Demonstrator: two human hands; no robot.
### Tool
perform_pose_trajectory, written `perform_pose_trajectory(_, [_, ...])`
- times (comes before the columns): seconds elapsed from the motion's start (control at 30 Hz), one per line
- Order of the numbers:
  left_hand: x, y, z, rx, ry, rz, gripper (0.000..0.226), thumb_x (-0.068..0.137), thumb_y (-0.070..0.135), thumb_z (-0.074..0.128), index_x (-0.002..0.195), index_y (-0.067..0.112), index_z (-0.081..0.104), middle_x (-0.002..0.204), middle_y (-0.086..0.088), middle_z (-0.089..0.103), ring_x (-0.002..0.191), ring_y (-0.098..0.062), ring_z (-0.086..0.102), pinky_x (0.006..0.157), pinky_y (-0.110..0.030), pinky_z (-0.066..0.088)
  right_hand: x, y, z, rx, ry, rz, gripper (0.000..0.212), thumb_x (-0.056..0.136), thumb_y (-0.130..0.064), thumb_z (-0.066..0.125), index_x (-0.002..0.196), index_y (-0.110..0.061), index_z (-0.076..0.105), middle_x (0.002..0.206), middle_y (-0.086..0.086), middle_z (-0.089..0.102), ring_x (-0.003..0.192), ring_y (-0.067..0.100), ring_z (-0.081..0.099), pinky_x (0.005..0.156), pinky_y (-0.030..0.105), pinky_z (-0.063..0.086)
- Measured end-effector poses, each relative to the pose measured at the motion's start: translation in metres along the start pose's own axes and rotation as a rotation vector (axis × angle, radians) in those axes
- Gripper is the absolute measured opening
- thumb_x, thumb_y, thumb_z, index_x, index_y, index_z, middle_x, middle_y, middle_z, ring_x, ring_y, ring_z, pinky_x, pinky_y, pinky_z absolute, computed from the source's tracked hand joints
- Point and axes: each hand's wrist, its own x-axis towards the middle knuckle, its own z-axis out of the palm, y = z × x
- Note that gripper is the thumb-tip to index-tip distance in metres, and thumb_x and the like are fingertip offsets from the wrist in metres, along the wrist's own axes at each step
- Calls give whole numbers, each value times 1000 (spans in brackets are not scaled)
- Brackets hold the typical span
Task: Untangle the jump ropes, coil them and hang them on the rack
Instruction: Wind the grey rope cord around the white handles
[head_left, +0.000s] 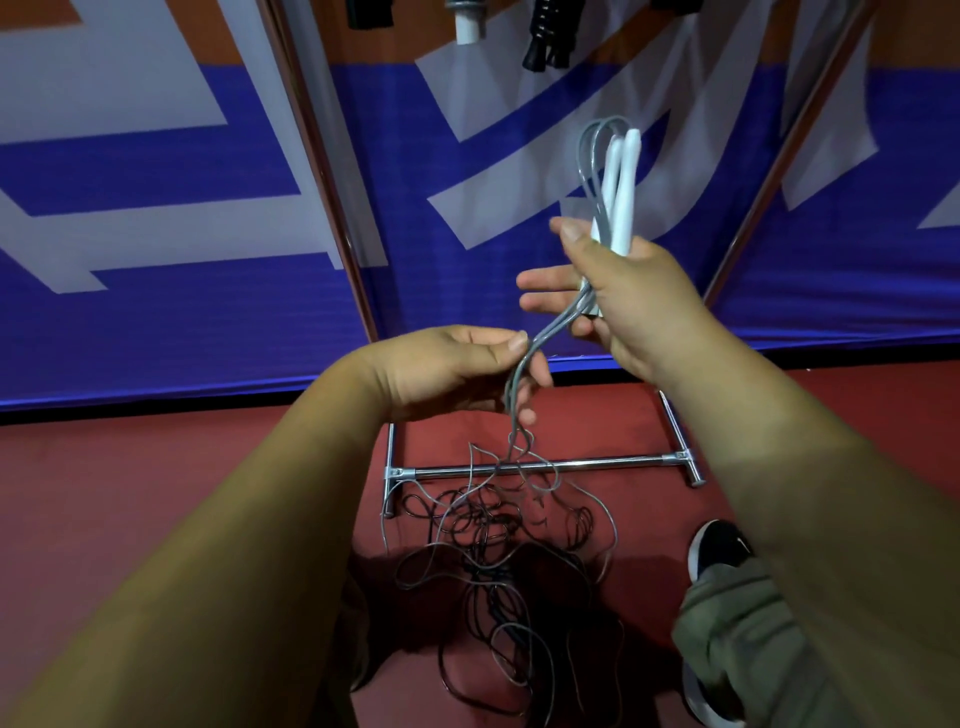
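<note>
My right hand (618, 301) grips the two white handles (621, 192) of a grey jump rope together with a short loop of its cord (592, 156) that sticks up beside them. The grey cord runs down and left into my left hand (457, 371), which pinches it between thumb and fingers. Below that hand the cord drops to a tangle of grey and black ropes (498, 561) on the red floor. The chrome rack stands in front, its base bar (540, 465) just behind the tangle. Black handles (545, 36) and a white one (470, 23) hang at the top.
The rack's chrome uprights (332, 171) rise left and right before a blue, white and orange banner (156, 208). My shoe (719, 545) and trouser leg (743, 623) stand on the floor right of the tangle.
</note>
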Motion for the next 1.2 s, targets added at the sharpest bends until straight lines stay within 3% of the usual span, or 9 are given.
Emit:
perform_pose_trajectory(0.13, [1,3,-3,91,-100,15,20,110,20,47,115,6,61,125,-21,71,104,-33,67,102,-46,50,-1,-1,-6,-14,-36,16,39,109,-42,58,144,-26,55,103,16,81,93,32,81,50,21,50])
perform_pose_trajectory(0.23, [4,3,-2,351,-108,-180,24,108,16,58,125,2,66,122,-14,76,107,-26,68,89,-34,54,-3,0,-9,-110,-102,104,43,105,-45,64,144,-28,58,105,23,79,90,37,80,60,29,62])
perform_pose_trajectory(0.3, [7,0,1,486,1,-323,25,107,19,61,125,5,71,113,-11,79,103,-25,72,78,-26,59,-5,5,-11,-215,-181,187,41,102,-43,68,141,-30,63,111,27,75,95,34,80,71,38,66])
perform_pose_trajectory(0.37, [11,-4,0,583,191,-364,22,106,21,63,115,6,76,103,-11,81,98,-28,75,78,-33,63,-7,12,-11,-314,-243,228,44,101,-42,71,142,-30,64,122,20,72,105,28,78,79,44,67])
perform_pose_trajectory(0.5, [12,-3,-16,854,562,-163,13,101,32,69,94,24,78,86,4,77,81,-14,72,81,-34,58,-12,10,-10,-368,-350,326,44,101,-37,71,142,-24,62,126,16,69,104,22,79,84,44,67])
perform_pose_trajectory(0.63, [12,-4,-25,608,685,4,6,98,23,73,94,21,76,89,-12,76,75,-14,62,83,-42,57,-16,3,-8,-268,-464,439,46,101,-31,70,141,-12,57,119,29,74,104,36,79,88,45,65])
perform_pose_trajectory(0.7, [9,-2,-24,496,681,52,6,98,15,73,95,18,78,97,-22,75,77,-19,60,82,-41,57,-16,1,-8,-223,-515,467,45,104,-27,67,141,-6,52,118,28,76,107,43,77,91,47,63])
perform_pose_trajectory(0.97, [-2,14,-17,328,611,182,25,92,-8,70,87,16,76,89,-4,78,86,-12,72,83,-25,58,-23,1,0,-172,-709,535,50,103,-27,60,140,6,53,126,27,73,114,45,73,95,42,62])
perform_pose_trajectory(1.2, [-14,18,-29,507,394,-22,10,89,20,69,97,21,75,88,-10,67,80,-16,59,81,-37,52,-12,4,-5,-79,-422,500,43,109,-29,59,128,8,52,111,39,72,104,48,76,82,38,67])
